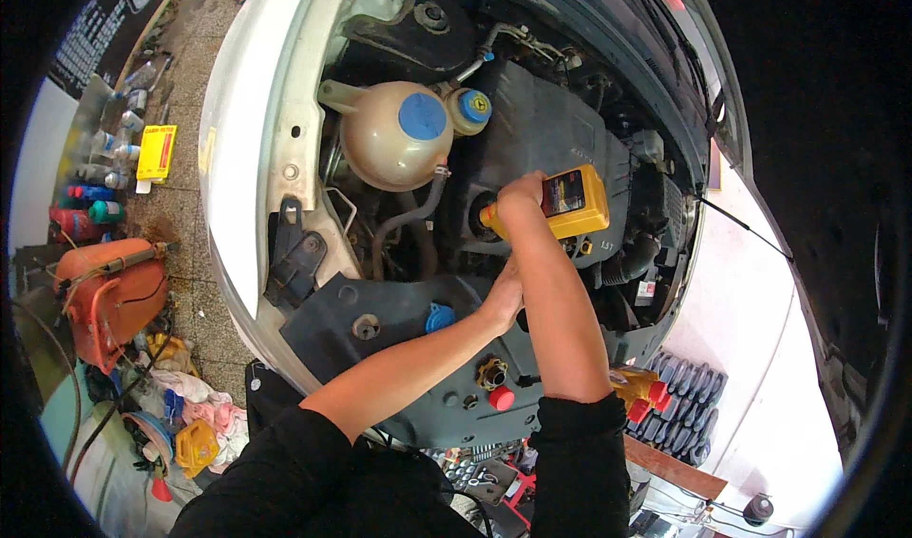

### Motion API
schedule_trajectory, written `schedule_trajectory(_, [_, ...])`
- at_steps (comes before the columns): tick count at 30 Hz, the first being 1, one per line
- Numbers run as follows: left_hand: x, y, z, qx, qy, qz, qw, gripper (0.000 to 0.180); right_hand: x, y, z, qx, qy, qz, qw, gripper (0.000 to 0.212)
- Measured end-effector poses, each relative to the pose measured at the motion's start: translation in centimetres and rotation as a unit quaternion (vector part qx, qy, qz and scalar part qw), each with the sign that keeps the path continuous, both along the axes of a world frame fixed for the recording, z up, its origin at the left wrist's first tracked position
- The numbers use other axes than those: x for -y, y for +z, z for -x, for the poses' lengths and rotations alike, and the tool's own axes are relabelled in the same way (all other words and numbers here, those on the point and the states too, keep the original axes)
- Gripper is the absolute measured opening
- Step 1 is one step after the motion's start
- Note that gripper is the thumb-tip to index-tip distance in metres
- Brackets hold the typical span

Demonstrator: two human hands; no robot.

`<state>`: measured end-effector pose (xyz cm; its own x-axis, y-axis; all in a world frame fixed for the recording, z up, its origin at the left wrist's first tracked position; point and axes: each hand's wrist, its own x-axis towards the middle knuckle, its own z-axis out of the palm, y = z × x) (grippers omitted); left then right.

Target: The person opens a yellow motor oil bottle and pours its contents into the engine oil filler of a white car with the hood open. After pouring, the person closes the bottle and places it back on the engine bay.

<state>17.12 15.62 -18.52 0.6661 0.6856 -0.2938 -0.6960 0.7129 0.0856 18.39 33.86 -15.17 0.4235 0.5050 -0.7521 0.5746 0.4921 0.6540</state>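
My right hand (521, 196) is closed around a yellow oil bottle (591, 217) with a dark label. The bottle lies tilted on its side, its neck pointing left at a dark round opening (483, 213) in the black engine cover (546, 111). Whether the neck sits inside the opening or just over it, I cannot tell. My left hand (503, 301) rests low by the cover's near edge, its fingers hidden behind my right forearm. A beige round coolant tank (394, 153) with a blue cap stands left of the bottle, beside a smaller capped reservoir (470, 111).
On the near black panel (380, 386) lie a blue cap (440, 317), a red cap (501, 398) and a dark-and-gold cap (492, 374). An orange container (109, 296), rags (214, 405) and a yellow box (157, 152) lie left. Screwdrivers (679, 410) are at right. A prop rod (746, 226) crosses there.
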Motion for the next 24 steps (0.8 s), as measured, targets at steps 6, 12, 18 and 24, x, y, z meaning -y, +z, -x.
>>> schedule_trajectory(6, [-0.5,-0.4,0.8,-0.02,0.019,0.016,0.999,0.036,-0.3,0.0,1.8,-0.031,0.028,-0.02,0.999,0.048])
schedule_trajectory(12, [-0.3,-0.2,0.8,-0.025,0.01,0.014,1.0,0.039,-0.1,0.0,1.4,-0.028,0.017,-0.031,0.999,0.047])
schedule_trajectory(18, [-0.4,0.6,0.7,-0.024,-0.014,0.022,0.999,0.057,-0.3,-0.3,0.3,-0.017,-0.004,-0.008,1.0,0.047])
schedule_trajectory(24, [-0.4,0.0,0.6,-0.017,-0.014,0.002,1.0,0.067,-0.1,-0.1,0.9,-0.026,-0.002,-0.041,0.999,0.043])
